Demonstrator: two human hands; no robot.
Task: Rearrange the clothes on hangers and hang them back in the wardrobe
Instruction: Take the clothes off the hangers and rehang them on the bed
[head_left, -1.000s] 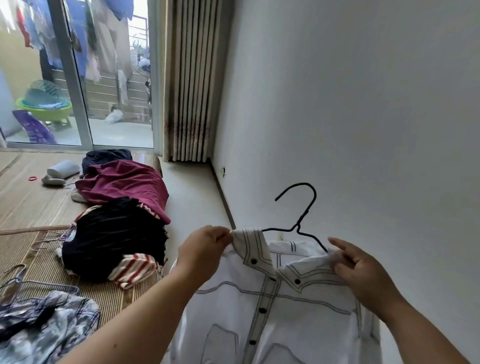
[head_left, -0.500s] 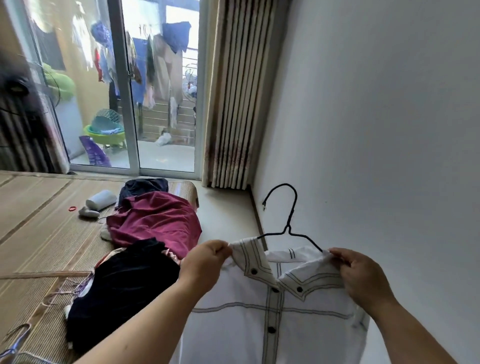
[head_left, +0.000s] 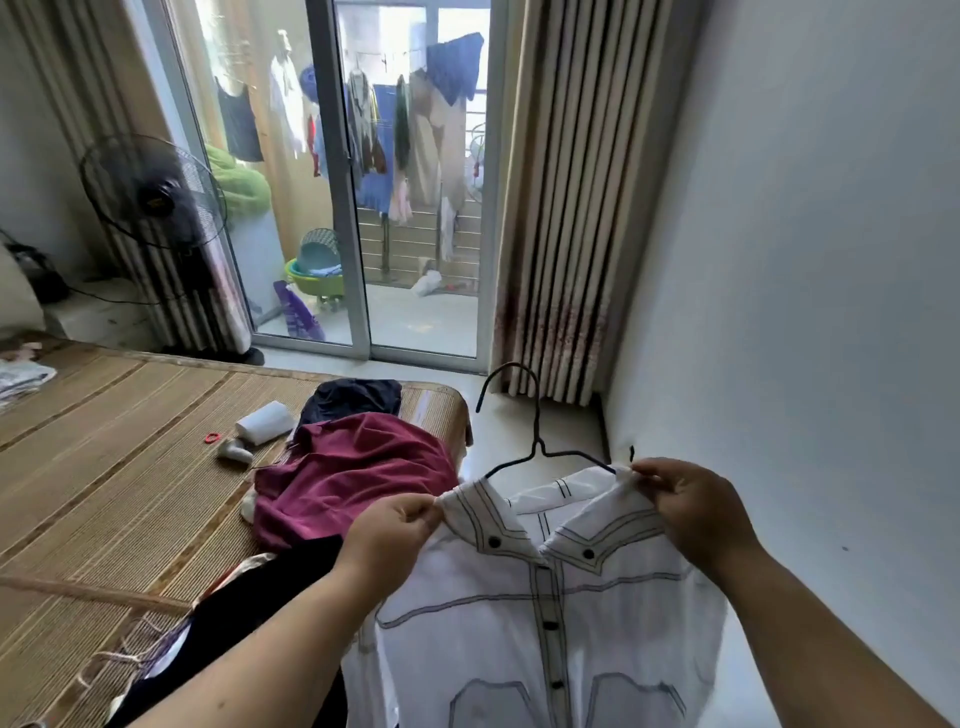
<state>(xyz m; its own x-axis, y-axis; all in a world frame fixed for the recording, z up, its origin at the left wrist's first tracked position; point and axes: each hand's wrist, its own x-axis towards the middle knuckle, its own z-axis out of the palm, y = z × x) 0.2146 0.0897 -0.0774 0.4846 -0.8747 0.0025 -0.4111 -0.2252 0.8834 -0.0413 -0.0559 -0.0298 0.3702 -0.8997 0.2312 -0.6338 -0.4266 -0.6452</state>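
Observation:
A white shirt (head_left: 519, 623) with dark stitching and black buttons hangs on a black wire hanger (head_left: 535, 441), held up in front of me. My left hand (head_left: 389, 535) pinches the left tip of its collar. My right hand (head_left: 691, 504) pinches the right shoulder edge where the hanger wire enters the cloth. The hanger's hook stands free above the collar. No wardrobe is in view.
A bed with a bamboo mat (head_left: 104, 441) lies to my left, bearing a maroon garment (head_left: 353, 473), a dark garment (head_left: 353, 397) and a black one (head_left: 260, 597). A standing fan (head_left: 153, 189) is at the far left. Glass doors (head_left: 363, 182), a curtain (head_left: 566, 208) and a white wall (head_left: 805, 260) surround me.
My view has lifted and swung left, bringing the fan and balcony doors into sight. Both hands keep their hold on the shirt, and the hanger hook now leans left.

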